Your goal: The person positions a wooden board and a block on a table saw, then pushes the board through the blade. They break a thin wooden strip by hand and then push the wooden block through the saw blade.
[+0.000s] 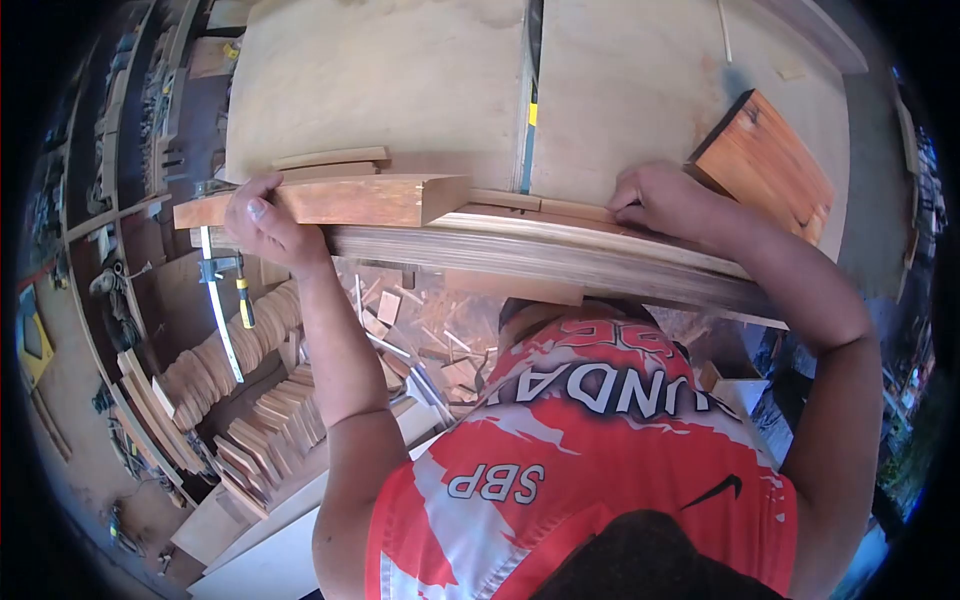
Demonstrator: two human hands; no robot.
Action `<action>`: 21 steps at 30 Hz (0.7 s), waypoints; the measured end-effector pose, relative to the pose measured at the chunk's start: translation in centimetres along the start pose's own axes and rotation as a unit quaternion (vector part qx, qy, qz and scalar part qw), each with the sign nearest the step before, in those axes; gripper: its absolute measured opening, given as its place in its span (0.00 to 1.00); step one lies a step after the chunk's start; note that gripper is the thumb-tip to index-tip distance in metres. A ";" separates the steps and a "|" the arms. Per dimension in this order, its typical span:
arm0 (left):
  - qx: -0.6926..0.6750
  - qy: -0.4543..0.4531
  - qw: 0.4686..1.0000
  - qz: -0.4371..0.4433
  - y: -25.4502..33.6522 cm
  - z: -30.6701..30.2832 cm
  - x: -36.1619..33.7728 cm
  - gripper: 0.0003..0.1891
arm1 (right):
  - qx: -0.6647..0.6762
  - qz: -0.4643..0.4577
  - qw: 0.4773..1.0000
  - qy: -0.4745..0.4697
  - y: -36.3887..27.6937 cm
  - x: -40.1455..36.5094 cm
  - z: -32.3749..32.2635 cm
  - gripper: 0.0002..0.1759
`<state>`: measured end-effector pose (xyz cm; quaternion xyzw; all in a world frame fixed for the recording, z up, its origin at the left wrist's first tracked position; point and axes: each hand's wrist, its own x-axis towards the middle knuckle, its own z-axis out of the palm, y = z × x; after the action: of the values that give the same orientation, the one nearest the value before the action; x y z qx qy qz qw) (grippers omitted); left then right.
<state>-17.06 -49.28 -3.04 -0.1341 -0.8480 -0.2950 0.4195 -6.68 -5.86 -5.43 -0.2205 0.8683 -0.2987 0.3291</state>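
Note:
My left hand (pixel 272 228) is wrapped round the left part of a thick wooden board (pixel 370 201), thumb on its near face. The board lies along the front edge of the plywood-topped workbench (pixel 400 90). Farther right, my right hand (pixel 665 203) rests at the same edge with its fingers curled and pinched together. Whatever lies between those fingertips is hidden. A thin wooden strip (pixel 575 209) runs along the edge up to these fingers. Beyond my right forearm, a reddish-brown board (pixel 765 160) lies at an angle on the bench top.
A bar clamp (pixel 219 300) hangs from the bench's left front. Below it are a rolled bundle (pixel 225 352) and a row of wooden pieces (pixel 275 425). Offcuts (pixel 388 308) litter the floor. Shelving (pixel 115 160) stands at the left. A slim wooden piece (pixel 330 157) lies behind the held board.

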 end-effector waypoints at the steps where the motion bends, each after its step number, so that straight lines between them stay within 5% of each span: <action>1: 0.002 0.000 1.000 -0.001 0.2 -0.1 0.1 0.24 | -0.014 0.028 0.999 -0.027 0.0 0.2 -0.1 0.08; 3: 0.010 -0.020 1.000 -0.001 0.6 -0.2 0.3 0.24 | -0.030 0.056 0.996 -0.056 -0.6 0.4 0.0 0.08; 5: 0.004 -0.012 1.000 -0.006 0.7 0.0 0.3 0.24 | -0.072 0.040 0.995 0.051 -2.2 1.2 0.7 0.11; 10: -0.004 -0.005 1.000 -0.017 0.4 -0.1 0.0 0.23 | -0.016 -0.077 0.987 0.141 -5.6 8.4 2.0 0.15; 12: 0.000 -0.008 1.000 -0.021 0.2 -0.1 -0.1 0.23 | 0.050 -0.061 0.997 -0.010 -5.8 10.8 1.8 0.16; 21: 0.018 0.000 0.999 0.034 0.3 0.0 0.3 0.25 | 0.095 0.014 0.992 -0.083 -7.5 8.7 -1.5 0.20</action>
<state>-17.09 -49.10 -2.66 -0.1557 -0.8480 -0.2655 0.4314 -12.33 -15.72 -3.36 -0.2002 0.8088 -0.3561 0.4231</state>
